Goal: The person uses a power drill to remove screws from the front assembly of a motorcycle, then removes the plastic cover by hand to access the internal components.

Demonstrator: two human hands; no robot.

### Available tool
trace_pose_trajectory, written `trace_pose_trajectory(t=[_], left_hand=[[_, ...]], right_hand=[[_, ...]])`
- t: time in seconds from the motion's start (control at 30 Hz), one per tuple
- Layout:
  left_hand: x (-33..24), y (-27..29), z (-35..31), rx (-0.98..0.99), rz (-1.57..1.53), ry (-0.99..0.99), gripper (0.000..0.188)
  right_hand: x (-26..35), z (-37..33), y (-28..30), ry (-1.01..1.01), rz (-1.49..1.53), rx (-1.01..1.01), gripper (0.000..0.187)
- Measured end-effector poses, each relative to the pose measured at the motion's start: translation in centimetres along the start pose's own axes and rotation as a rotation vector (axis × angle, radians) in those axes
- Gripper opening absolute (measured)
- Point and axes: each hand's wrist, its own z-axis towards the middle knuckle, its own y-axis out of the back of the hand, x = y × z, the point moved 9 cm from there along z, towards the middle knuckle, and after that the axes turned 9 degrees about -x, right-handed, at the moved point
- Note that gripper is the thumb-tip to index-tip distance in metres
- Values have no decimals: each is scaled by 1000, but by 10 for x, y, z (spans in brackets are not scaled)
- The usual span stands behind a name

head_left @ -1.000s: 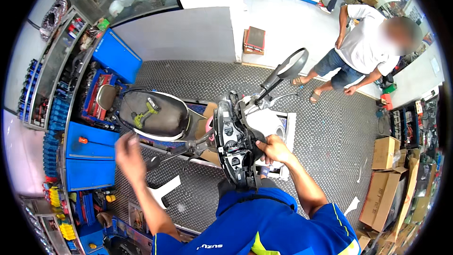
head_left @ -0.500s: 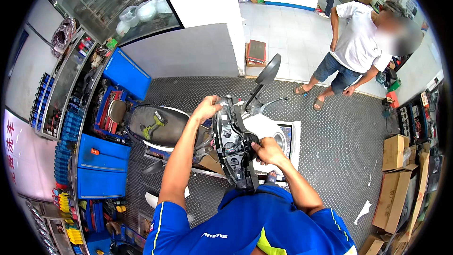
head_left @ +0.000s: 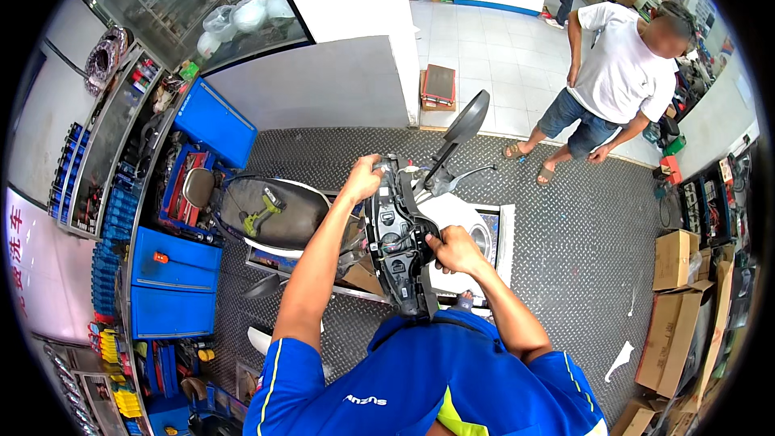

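Observation:
A long black plastic scooter panel [head_left: 395, 246], its ribbed inner side with sockets and clips facing up, stands on end in front of my chest. My left hand [head_left: 365, 178] is closed on its far end. Closed on its right edge is my right hand [head_left: 454, 249], thumb along the rim. Behind the panel is the scooter's white front body [head_left: 452, 222], partly hidden. A black mirror [head_left: 467, 117] and a brake lever [head_left: 476, 173] stick out beyond it. On the dark seat [head_left: 303, 214] to the left lies a green cordless drill [head_left: 262, 211].
A person in a white shirt [head_left: 617, 64] stands at the far right on the tiled floor. Blue tool cabinets [head_left: 178, 282] and tool shelves line the left side. Cardboard boxes [head_left: 674, 339] are stacked at the right. A white scrap [head_left: 620, 361] lies on the chequered metal floor [head_left: 581, 258].
The mirror and brake lever have swung slightly right. My left hand has moved a little farther away, and my right hand slightly left and away. The standing person's head has turned.

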Motion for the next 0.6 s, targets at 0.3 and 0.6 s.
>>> trace_pose_trajectory(t=[0.3,0.6], left_hand=[[18,5,16,-75,125,-36,38],[-8,8,7,-91,171,-20,34]], right_hand=[[8,15,-6,-8,20,28,49],[-16,15,-31,-26,159,31,52]])
